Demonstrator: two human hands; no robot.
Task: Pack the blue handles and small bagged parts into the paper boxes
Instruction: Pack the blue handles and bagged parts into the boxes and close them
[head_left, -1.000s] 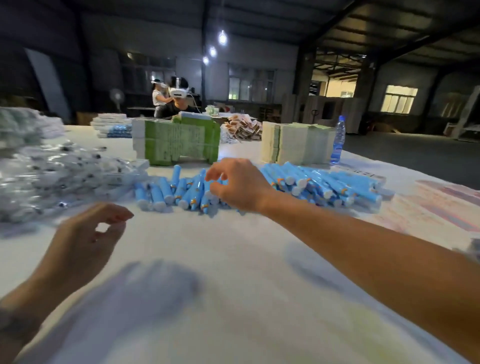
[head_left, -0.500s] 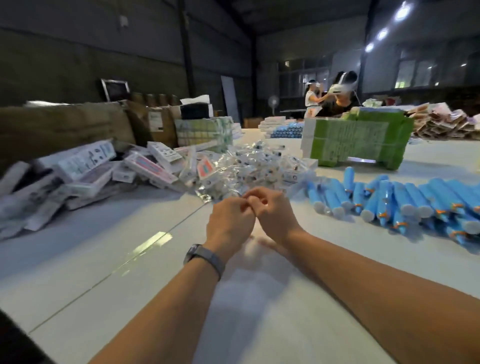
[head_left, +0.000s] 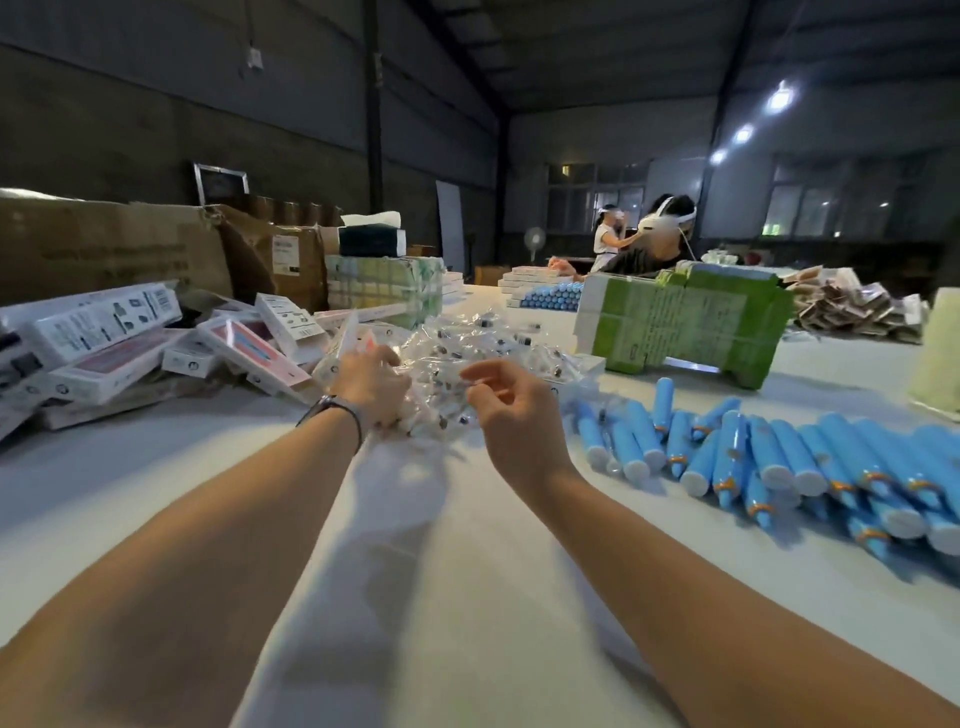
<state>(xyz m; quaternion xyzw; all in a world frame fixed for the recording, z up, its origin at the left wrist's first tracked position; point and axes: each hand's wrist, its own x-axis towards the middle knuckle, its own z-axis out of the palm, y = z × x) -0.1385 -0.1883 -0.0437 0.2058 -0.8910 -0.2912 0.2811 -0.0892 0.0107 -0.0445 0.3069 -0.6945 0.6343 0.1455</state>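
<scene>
Dim warehouse, long white table (head_left: 441, 571) stretching ahead of me. Left hand (head_left: 371, 387) digging into heap of small bagged parts (head_left: 498, 348), fingers closing on crinkly clear plastic. Right hand (head_left: 511, 410) hovering beside heap, half curled, holding nothing I can tell. Blue handles (head_left: 769, 457), smooth rounded cylinders with white ends, lying right of right hand. Paper boxes (head_left: 156, 343), flat printed cartons, piling left of left hand. Risk: slippery bags clinging together, grabbing several at once, some sliding away.
</scene>
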